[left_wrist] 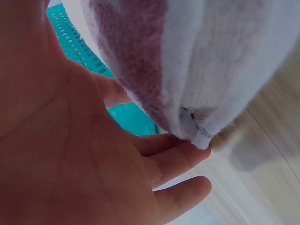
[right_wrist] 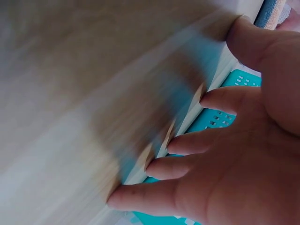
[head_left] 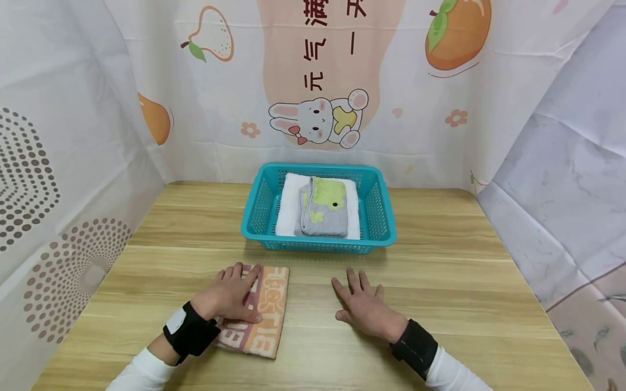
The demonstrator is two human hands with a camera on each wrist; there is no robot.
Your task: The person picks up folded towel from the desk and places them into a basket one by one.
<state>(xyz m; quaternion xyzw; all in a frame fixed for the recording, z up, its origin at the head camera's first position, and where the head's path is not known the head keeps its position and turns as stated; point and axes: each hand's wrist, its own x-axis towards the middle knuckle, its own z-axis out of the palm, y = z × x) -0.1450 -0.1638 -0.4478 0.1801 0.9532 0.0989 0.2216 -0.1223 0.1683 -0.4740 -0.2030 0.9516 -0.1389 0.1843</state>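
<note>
A folded towel (head_left: 270, 304) in orange, pink and white, with pale lettering, lies flat on the wooden table at the left. My left hand (head_left: 232, 296) rests on top of it, fingers reaching toward its far edge and thumb out to the right. In the left wrist view, loosely extended fingers (left_wrist: 180, 161) touch the edge of the towel (left_wrist: 140, 56), near a small white tag. Over on the right, my right hand (head_left: 364, 307) has its fingers spread and holds nothing. Its fingertips (right_wrist: 124, 197) touch the table in the right wrist view.
A turquoise perforated basket (head_left: 318, 244) stands behind the hands at mid-table. Inside it a folded grey and green towel (head_left: 327, 209) lies on a folded white towel (head_left: 288, 203). Printed cloth (head_left: 210, 108) hangs at the back, with more cloth along both sides.
</note>
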